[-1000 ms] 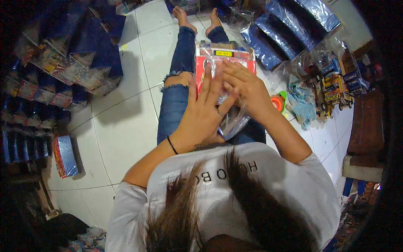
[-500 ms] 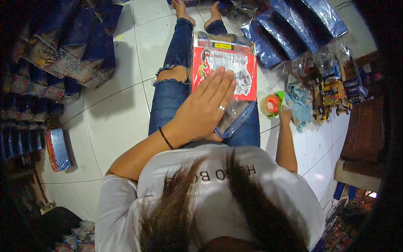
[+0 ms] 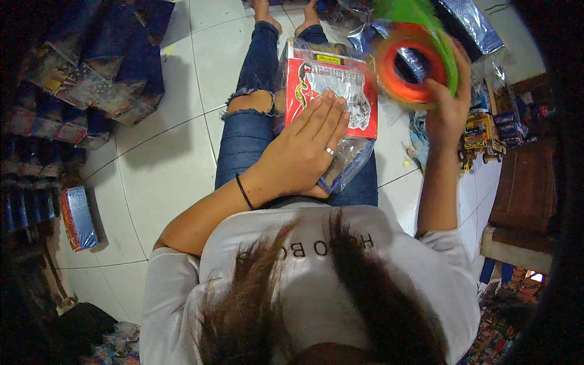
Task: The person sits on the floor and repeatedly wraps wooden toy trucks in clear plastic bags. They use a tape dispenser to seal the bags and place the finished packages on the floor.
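A red and white box (image 3: 331, 73) in clear plastic wrap lies across my thighs, a loose fold of wrap at its near end. My left hand (image 3: 313, 134) rests on the top of it, fingers stretched out flat and pressing lightly. Beside the box's far right corner, my right hand (image 3: 449, 112) is closed on a tape dispenser (image 3: 401, 90) with a green body and an orange core. The dispenser is raised above the floor and smeared by motion.
Dark blue wrapped boxes (image 3: 471, 24) lie at the far right, near yellow toy trucks (image 3: 480, 134). A crumpled light blue cloth (image 3: 418, 141) is partly behind my right arm. Stacked packages (image 3: 91, 67) fill the left side; a single wrapped box (image 3: 80, 218) stands on the tiled floor (image 3: 164, 146).
My right hand has lifted the tape dispenser from beside my right thigh up and away toward the box's far corner. My left hand stays flat on the box, which has shifted slightly.
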The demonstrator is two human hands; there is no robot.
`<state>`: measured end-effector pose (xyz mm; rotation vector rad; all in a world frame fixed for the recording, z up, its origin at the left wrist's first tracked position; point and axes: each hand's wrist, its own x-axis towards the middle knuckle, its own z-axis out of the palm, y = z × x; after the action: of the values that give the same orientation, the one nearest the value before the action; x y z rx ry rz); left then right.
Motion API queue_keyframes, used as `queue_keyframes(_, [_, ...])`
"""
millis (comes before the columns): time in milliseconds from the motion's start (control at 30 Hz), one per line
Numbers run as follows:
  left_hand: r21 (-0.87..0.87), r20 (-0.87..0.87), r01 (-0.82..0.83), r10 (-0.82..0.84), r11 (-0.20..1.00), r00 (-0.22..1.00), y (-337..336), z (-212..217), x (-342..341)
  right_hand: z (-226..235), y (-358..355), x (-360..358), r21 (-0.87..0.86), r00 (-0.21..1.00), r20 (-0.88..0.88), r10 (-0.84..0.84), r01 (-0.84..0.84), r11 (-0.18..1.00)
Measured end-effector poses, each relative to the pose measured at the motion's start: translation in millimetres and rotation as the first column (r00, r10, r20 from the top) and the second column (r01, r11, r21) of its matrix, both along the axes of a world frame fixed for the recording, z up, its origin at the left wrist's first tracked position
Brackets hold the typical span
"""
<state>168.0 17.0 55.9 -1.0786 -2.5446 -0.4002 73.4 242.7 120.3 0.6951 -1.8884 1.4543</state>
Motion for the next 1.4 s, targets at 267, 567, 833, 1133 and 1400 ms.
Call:
queue_keyframes(267, [0.074,-0.054,-0.035,0.039,0.997,0.998,3.5,-7.0,8.1,133.2,-152.3,-4.9,0.878,0.65,0.478,0.591,-0.362,-0.312])
queue_keyframes(567, [0.108,-0.042,0.029,-0.025,0.994,0.999,-7.1,-4.4,6.2,109.7,-87.2,-2.9,0.97,0.815,0.239,0.528,-0.223,-0.094])
queue_keyframes(833, [0.154,-0.069,-0.006,0.017,0.988,0.997,-12.7,-25.5,11.7,44.6,73.9,40.7,0.971,0.967,-0.028,0.253,-0.034,0.238])
queue_keyframes(1133, [0.394,0.123,0.231,-0.299,0.89,0.946,-52.1,54.0,-18.0,-132.3,145.4,-22.1,0.919,0.953,0.265,-0.148,-0.202,0.339])
queue_keyframes(1400, [-0.366,0.281,0.43,-0.342,0.825,0.897,32.9,58.0,-201.8,-269.8,175.5,-20.7,0.631,0.814,0.4,-0.421,0.089,0.771])
